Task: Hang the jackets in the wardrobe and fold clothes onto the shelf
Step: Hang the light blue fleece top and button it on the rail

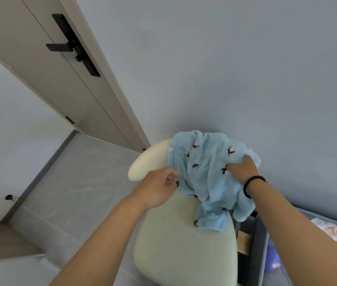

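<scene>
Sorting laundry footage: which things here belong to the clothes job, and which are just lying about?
Job: blue garment, left hand and right hand holding it.
Lying about: cream chair, door, black door handle, booklet.

Open floor [76, 182] lies left of the chair [184, 254], up to the far door [64, 83]. The grey wall [246, 79] blocks passage far and right. A dark unit [260, 244] stands just beside the chair's right edge, closing that side.
</scene>
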`<action>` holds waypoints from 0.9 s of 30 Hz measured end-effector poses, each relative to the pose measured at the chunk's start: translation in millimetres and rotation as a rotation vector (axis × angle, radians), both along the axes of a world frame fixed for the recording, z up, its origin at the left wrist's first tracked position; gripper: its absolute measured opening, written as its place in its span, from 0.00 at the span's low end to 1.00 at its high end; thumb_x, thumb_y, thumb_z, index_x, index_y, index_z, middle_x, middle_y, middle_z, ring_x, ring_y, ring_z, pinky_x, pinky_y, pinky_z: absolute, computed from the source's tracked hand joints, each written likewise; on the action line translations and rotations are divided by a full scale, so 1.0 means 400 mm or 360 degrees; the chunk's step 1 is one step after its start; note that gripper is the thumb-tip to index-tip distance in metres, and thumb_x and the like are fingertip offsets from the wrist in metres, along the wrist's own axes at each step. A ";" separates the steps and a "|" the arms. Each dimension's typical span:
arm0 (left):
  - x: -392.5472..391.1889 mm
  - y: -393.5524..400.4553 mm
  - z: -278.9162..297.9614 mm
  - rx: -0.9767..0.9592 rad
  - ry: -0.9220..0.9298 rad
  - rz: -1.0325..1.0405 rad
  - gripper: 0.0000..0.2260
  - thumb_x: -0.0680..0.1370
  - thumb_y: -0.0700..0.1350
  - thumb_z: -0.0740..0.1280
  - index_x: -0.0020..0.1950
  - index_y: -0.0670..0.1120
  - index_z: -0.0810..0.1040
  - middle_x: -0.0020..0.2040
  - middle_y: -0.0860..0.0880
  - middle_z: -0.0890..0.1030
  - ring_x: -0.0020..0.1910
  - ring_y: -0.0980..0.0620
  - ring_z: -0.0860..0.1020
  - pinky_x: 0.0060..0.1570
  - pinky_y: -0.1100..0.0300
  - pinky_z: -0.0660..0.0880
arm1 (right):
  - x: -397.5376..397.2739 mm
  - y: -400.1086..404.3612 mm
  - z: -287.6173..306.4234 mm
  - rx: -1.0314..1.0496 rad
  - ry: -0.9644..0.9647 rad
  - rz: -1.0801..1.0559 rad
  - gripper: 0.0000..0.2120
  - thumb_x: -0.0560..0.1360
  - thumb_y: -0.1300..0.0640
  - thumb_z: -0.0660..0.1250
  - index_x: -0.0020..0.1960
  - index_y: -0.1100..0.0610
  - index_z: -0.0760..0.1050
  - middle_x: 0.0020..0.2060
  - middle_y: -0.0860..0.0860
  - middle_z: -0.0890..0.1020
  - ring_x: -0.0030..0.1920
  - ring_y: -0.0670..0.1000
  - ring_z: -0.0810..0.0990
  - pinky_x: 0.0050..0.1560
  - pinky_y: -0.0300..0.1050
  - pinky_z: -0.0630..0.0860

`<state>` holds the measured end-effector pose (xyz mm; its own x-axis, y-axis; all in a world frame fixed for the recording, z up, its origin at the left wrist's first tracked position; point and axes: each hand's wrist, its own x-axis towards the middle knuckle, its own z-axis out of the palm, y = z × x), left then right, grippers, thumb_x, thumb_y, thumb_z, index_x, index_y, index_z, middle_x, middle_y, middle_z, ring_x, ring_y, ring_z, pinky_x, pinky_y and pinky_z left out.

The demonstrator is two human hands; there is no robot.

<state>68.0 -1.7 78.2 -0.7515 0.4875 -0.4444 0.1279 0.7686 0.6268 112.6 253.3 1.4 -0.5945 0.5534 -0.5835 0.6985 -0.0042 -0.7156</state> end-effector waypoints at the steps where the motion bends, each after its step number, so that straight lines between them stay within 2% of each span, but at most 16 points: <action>1: -0.003 -0.007 0.007 -0.0002 0.0005 0.0031 0.12 0.79 0.41 0.63 0.62 0.51 0.78 0.56 0.56 0.79 0.51 0.62 0.76 0.43 0.77 0.68 | -0.001 -0.005 0.011 -0.0019 0.0035 0.0059 0.24 0.73 0.60 0.66 0.68 0.60 0.65 0.53 0.56 0.75 0.49 0.56 0.74 0.45 0.49 0.72; 4: -0.006 -0.025 0.024 -0.0005 0.0013 0.0069 0.11 0.79 0.41 0.63 0.60 0.51 0.77 0.57 0.54 0.79 0.53 0.59 0.77 0.42 0.79 0.67 | 0.002 -0.043 0.069 -0.0140 0.0174 0.0254 0.14 0.71 0.61 0.66 0.57 0.57 0.72 0.52 0.57 0.79 0.54 0.59 0.77 0.57 0.58 0.76; 6: 0.002 -0.028 0.040 -0.0009 0.0004 0.0118 0.12 0.80 0.43 0.63 0.63 0.50 0.75 0.57 0.54 0.79 0.52 0.59 0.76 0.44 0.76 0.68 | 0.009 -0.075 0.115 -0.0225 0.0291 0.0441 0.13 0.70 0.63 0.66 0.55 0.56 0.74 0.50 0.58 0.80 0.54 0.61 0.77 0.58 0.61 0.76; 8: 0.008 -0.023 0.054 0.0121 -0.0034 0.0344 0.19 0.80 0.44 0.63 0.71 0.47 0.68 0.51 0.57 0.79 0.46 0.61 0.76 0.42 0.70 0.71 | 0.019 -0.105 0.165 -0.0271 0.0411 0.0685 0.14 0.69 0.64 0.66 0.54 0.54 0.77 0.50 0.59 0.81 0.54 0.61 0.78 0.57 0.57 0.77; 9: 0.007 -0.022 0.060 0.0218 -0.0046 0.0541 0.22 0.80 0.45 0.63 0.73 0.46 0.63 0.48 0.59 0.78 0.44 0.59 0.76 0.42 0.66 0.71 | 0.024 -0.119 0.194 -0.0264 0.0446 0.0837 0.15 0.69 0.64 0.67 0.53 0.51 0.78 0.48 0.55 0.82 0.53 0.57 0.79 0.54 0.54 0.79; 10: 0.001 -0.021 0.064 0.0301 -0.0072 0.0775 0.23 0.80 0.46 0.64 0.73 0.45 0.62 0.46 0.57 0.78 0.43 0.56 0.76 0.44 0.62 0.72 | 0.030 -0.131 0.222 -0.0231 0.0460 0.1002 0.17 0.68 0.63 0.67 0.52 0.46 0.78 0.45 0.50 0.83 0.50 0.53 0.80 0.50 0.48 0.80; 11: -0.004 -0.022 0.070 0.0361 -0.0145 0.0998 0.20 0.80 0.48 0.64 0.71 0.45 0.66 0.47 0.54 0.78 0.44 0.53 0.76 0.47 0.58 0.73 | 0.037 -0.145 0.250 -0.0187 0.0459 0.1162 0.17 0.68 0.62 0.68 0.51 0.42 0.78 0.42 0.45 0.82 0.47 0.49 0.79 0.46 0.43 0.78; 13: -0.008 -0.027 0.078 0.0460 -0.0493 0.1296 0.11 0.79 0.53 0.64 0.55 0.47 0.74 0.51 0.48 0.78 0.48 0.48 0.76 0.52 0.53 0.73 | 0.052 -0.174 0.293 -0.0108 0.0441 0.1400 0.17 0.66 0.59 0.68 0.52 0.43 0.77 0.40 0.45 0.80 0.43 0.46 0.77 0.43 0.40 0.75; 15: 0.004 -0.023 0.080 0.0555 -0.0884 0.1358 0.16 0.76 0.59 0.67 0.46 0.47 0.75 0.47 0.45 0.81 0.47 0.45 0.78 0.48 0.51 0.76 | 0.074 -0.205 0.315 -0.0102 0.0445 0.1569 0.22 0.65 0.60 0.67 0.58 0.46 0.76 0.46 0.47 0.80 0.48 0.48 0.77 0.49 0.45 0.75; 17: 0.020 -0.013 0.071 0.0701 -0.1198 0.1239 0.22 0.72 0.64 0.69 0.49 0.45 0.81 0.44 0.45 0.84 0.47 0.44 0.81 0.45 0.51 0.79 | 0.106 -0.237 0.317 -0.0104 0.0417 0.1702 0.29 0.66 0.63 0.67 0.65 0.44 0.73 0.54 0.47 0.80 0.56 0.49 0.77 0.55 0.45 0.76; 19: 0.037 0.003 0.057 0.0870 -0.1360 0.1138 0.22 0.74 0.61 0.69 0.55 0.45 0.84 0.51 0.43 0.85 0.52 0.43 0.83 0.47 0.51 0.80 | 0.144 -0.265 0.304 -0.0060 0.0373 0.1820 0.30 0.68 0.62 0.67 0.66 0.41 0.71 0.55 0.46 0.80 0.57 0.47 0.77 0.53 0.39 0.76; 20: 0.047 0.010 0.052 0.0881 -0.1309 0.1142 0.18 0.76 0.55 0.69 0.55 0.43 0.83 0.50 0.42 0.85 0.50 0.43 0.83 0.45 0.53 0.80 | 0.165 -0.279 0.294 -0.0030 0.0358 0.1859 0.30 0.69 0.62 0.66 0.66 0.40 0.70 0.55 0.46 0.80 0.56 0.47 0.77 0.50 0.36 0.76; 21: 0.056 0.015 0.043 0.0831 -0.1187 0.1217 0.12 0.76 0.48 0.70 0.51 0.39 0.83 0.45 0.41 0.85 0.44 0.43 0.83 0.41 0.55 0.78 | 0.184 -0.291 0.284 -0.0010 0.0349 0.1869 0.30 0.69 0.61 0.66 0.67 0.39 0.69 0.55 0.46 0.80 0.55 0.48 0.77 0.50 0.37 0.76; 23: 0.076 0.009 0.035 0.0701 -0.0854 0.1391 0.03 0.72 0.37 0.67 0.39 0.38 0.76 0.33 0.42 0.79 0.33 0.45 0.77 0.33 0.57 0.73 | 0.218 -0.305 0.269 0.0036 0.0345 0.1835 0.29 0.71 0.60 0.67 0.68 0.40 0.68 0.57 0.48 0.79 0.56 0.50 0.77 0.54 0.45 0.78; 25: 0.090 -0.011 0.044 0.0834 -0.0735 0.1476 0.04 0.71 0.35 0.63 0.37 0.42 0.70 0.33 0.44 0.71 0.33 0.47 0.71 0.33 0.57 0.67 | 0.238 -0.304 0.259 0.0046 0.0363 0.1792 0.27 0.72 0.57 0.68 0.69 0.41 0.67 0.57 0.47 0.79 0.55 0.49 0.77 0.57 0.46 0.77; 27: 0.104 -0.045 0.067 0.1069 -0.0694 0.1545 0.05 0.69 0.35 0.62 0.43 0.42 0.73 0.38 0.42 0.72 0.39 0.46 0.71 0.37 0.54 0.67 | 0.241 -0.290 0.254 0.0075 0.0348 0.1774 0.25 0.73 0.56 0.69 0.68 0.43 0.69 0.54 0.45 0.80 0.51 0.47 0.78 0.56 0.41 0.76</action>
